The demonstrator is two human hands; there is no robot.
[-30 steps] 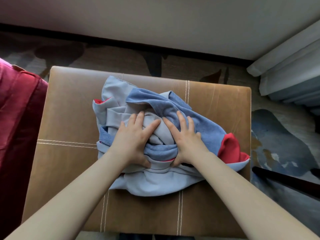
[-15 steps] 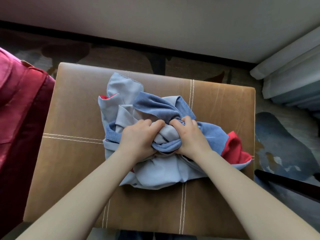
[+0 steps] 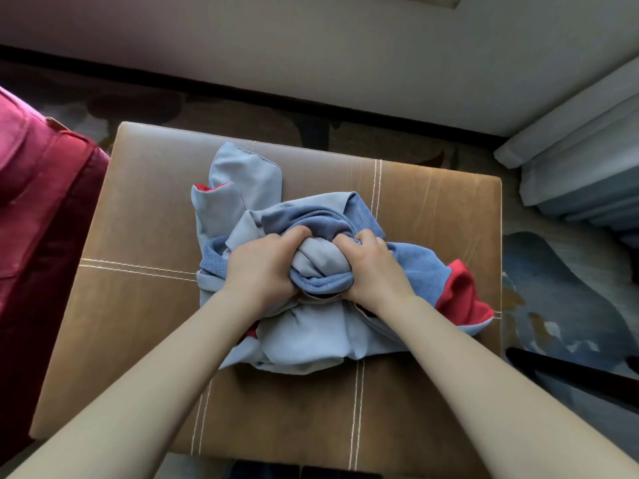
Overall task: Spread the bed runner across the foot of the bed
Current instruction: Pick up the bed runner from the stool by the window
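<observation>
The bed runner [image 3: 242, 188] lies in a crumpled heap on a brown leather ottoman [image 3: 138, 236]. It is pale grey-blue and denim blue with a red lining showing at its right and left edges. My left hand [image 3: 262, 267] grips a bunch of the fabric at the heap's middle, fingers curled into the folds. My right hand [image 3: 370, 267] grips the same bunch from the right side. A knot of cloth bulges between the two hands. No bed is in view.
A dark red upholstered seat [image 3: 38, 219] stands against the ottoman's left side. A pale wall with a dark skirting [image 3: 311, 102] runs along the back. Grey-white curtains [image 3: 581, 160] hang at the right. Patterned carpet [image 3: 560, 295] surrounds the ottoman, with a dark bar [image 3: 570, 378] at lower right.
Both hands went from lying flat on the runner to curling tightly into it, bunching the fabric toward the middle. The view has shifted slightly.
</observation>
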